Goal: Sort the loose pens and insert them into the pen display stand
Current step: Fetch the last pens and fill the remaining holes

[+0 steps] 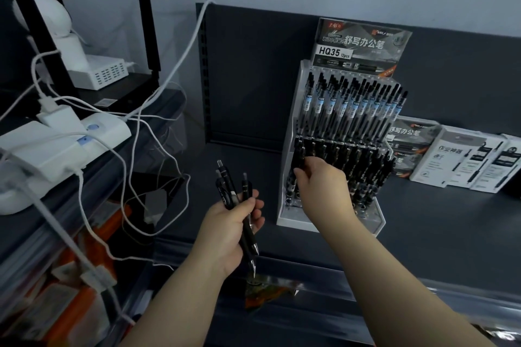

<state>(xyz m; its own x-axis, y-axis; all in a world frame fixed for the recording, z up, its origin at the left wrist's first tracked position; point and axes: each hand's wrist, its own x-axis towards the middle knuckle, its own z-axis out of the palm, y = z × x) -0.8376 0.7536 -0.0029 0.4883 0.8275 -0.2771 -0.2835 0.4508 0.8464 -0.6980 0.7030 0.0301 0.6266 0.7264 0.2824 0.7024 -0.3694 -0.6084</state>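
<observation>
A person's left hand [231, 222] grips a bunch of black pens [239, 205], fingers wrapped around them, just left of a clear pen stand [284, 177] on a dark shelf [423, 234]. The right hand [324, 183] reaches into the stand's lower rows, fingertips pinched on one black pen [298, 158] at its left end. Boxes [462, 160] sit to the right; white cables [135, 149] and a power strip [64, 144] crowd the left.

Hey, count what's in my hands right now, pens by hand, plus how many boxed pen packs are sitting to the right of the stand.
Black pens bunched in the left hand: 3
Black pen pinched in the right hand at the display stand: 1
Boxed pen packs right of the stand: at least 4, some overlapping
Total: 8
</observation>
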